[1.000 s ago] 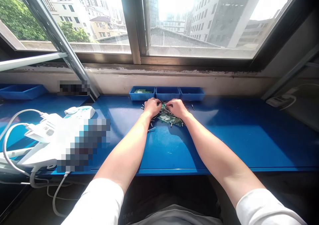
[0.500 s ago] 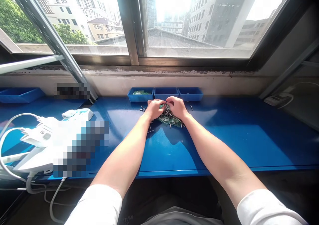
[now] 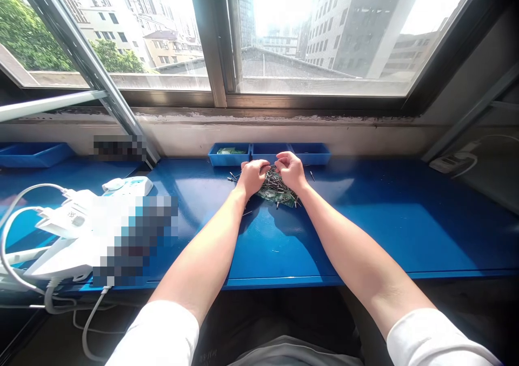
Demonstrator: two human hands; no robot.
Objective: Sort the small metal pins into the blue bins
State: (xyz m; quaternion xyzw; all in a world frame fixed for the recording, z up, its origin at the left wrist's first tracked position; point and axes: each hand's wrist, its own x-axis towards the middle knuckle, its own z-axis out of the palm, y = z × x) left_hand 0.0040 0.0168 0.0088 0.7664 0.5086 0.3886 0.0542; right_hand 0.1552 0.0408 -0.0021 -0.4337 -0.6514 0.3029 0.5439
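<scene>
A pile of small dark metal-tipped parts (image 3: 274,183) lies on top of green pieces (image 3: 279,197) on the blue table. My left hand (image 3: 253,177) is at the left side of the pile, its fingers closed on something I cannot make out. On the right side, my right hand (image 3: 290,169) has its thumb and fingertips pinched together near the middle bin; what they hold is too small to tell. A few loose parts (image 3: 232,177) lie to the left of the pile, and another (image 3: 312,175) lies to the right.
Three blue bins stand behind the pile: the left one (image 3: 229,161) holds green pieces, beside the middle (image 3: 263,155) and right (image 3: 311,160) ones. White power strips (image 3: 77,214) with cables occupy the left. A metal post (image 3: 115,104) rises at the back left.
My right hand has moved slightly up and away from my left hand, so the fingertips are farther apart and more of the pile shows between them.
</scene>
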